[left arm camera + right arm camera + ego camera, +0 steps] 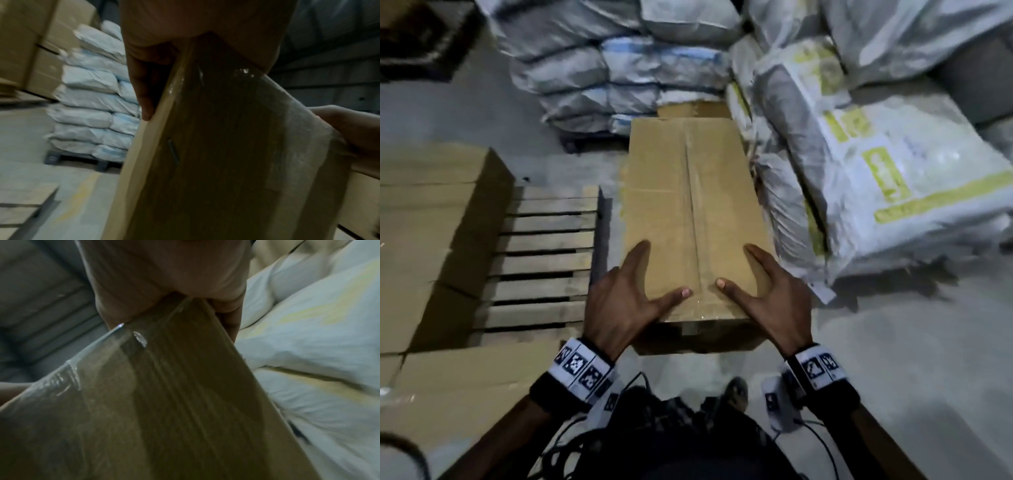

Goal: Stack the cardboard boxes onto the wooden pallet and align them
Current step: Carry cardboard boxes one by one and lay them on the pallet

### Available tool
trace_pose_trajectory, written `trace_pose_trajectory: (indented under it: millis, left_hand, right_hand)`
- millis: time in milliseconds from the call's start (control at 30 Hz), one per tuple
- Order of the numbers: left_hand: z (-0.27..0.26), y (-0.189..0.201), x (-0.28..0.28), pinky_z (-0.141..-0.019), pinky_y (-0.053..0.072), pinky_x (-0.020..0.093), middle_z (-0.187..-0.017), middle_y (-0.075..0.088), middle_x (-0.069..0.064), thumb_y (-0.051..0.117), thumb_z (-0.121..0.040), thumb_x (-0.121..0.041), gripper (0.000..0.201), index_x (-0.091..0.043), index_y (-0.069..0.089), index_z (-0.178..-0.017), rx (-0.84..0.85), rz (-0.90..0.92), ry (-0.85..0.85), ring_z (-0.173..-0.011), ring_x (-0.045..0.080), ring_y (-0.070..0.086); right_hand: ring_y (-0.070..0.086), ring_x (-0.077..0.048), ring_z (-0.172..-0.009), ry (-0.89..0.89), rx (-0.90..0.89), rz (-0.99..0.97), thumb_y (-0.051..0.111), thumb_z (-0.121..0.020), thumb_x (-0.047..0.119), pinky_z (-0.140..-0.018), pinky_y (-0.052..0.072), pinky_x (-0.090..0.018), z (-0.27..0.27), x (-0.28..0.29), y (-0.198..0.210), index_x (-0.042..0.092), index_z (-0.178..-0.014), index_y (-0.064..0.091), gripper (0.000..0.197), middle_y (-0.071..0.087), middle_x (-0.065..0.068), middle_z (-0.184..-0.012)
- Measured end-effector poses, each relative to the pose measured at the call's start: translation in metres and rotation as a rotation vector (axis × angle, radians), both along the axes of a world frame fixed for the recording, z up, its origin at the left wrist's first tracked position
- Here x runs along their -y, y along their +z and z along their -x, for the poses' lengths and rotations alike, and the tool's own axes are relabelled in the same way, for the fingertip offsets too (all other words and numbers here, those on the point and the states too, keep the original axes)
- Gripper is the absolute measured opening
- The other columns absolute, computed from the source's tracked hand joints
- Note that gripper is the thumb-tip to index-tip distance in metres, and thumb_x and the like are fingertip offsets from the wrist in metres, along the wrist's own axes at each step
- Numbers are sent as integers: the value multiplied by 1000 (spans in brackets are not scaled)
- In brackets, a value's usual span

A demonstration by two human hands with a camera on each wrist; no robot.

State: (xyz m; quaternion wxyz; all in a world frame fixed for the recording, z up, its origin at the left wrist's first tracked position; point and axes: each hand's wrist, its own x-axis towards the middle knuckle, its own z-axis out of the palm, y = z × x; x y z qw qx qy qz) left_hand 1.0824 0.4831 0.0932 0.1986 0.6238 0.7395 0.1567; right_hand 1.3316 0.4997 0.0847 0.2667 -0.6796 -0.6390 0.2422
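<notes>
A long, taped cardboard box (688, 192) lies lengthwise ahead of me on top of another box (698, 344) on the floor. My left hand (662, 270) grips its near left corner, thumb on top and fingers (144, 87) down the side. My right hand (736, 267) grips the near right corner the same way. The wrist views show the box's end face (226, 146) (164, 402) close up. The wooden pallet (544, 260) lies just left of the box, its slats bare on this side. Stacked boxes (431, 222) cover its left part.
White sacks with yellow-green print (876, 171) press against the box's right side. Grey and blue sacks (602, 68) are stacked on a dark pallet behind. Another cardboard box (469, 380) lies at the pallet's near edge. Bare concrete floor (893, 359) shows at the right.
</notes>
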Motion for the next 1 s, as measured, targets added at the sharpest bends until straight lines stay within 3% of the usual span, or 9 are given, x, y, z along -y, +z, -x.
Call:
trace_pose_trajectory:
  millis: [100,267,433,533,667,867,1000]
  left_hand:
    - [-18,-2,-6,-96,53,43,-142,63,9,60,-69,-93,112,-31,34,-159,-46,-27,142,-114,37,67]
    - [-18,-15,-15,-94,57,44,-130,69,11,46,-64,-104,113,-38,28,-154,-57,31,375,-109,36,69]
    - [0,-29,-31,-99,51,43,-135,65,13,53,-65,-100,111,-40,28,-155,11,69,579,-118,38,64]
    - [26,-54,-46,-98,54,45,-136,65,10,46,-57,-108,117,-46,25,-154,49,81,739,-118,37,65]
    - [63,-74,-71,-99,54,50,-139,64,8,43,-56,-109,118,-49,18,-154,108,129,832,-117,39,65]
    - [123,-91,-101,-99,54,50,-134,67,9,50,-63,-103,111,-46,25,-154,187,62,1035,-115,38,65]
    - [149,-107,-112,-102,53,47,-140,64,6,56,-63,-100,110,-46,27,-154,225,66,1144,-118,34,66]
  right_hand:
    - [58,-15,-132,168,1,17,67,-68,89,-107,50,-39,-15,-48,-7,44,-147,49,93,62,11,-144]
    - [57,-19,-132,430,37,40,67,-65,91,-109,49,-41,2,-112,-16,41,-150,47,101,60,8,-146]
    - [60,-19,-129,636,78,64,69,-65,88,-107,49,-37,47,-170,-22,43,-148,49,97,62,9,-143]
    - [59,-14,-131,744,79,57,69,-63,89,-108,48,-32,89,-209,-31,43,-147,50,98,62,12,-143]
    - [56,-11,-133,870,103,77,69,-62,89,-106,44,-26,149,-254,-40,43,-147,52,98,59,15,-146]
    - [57,-13,-133,1050,163,102,69,-64,90,-108,46,-31,252,-315,-57,46,-149,47,98,59,14,-146]
    - [57,-6,-131,1131,159,151,69,-64,91,-106,47,-26,300,-336,-83,50,-149,43,98,59,19,-145]
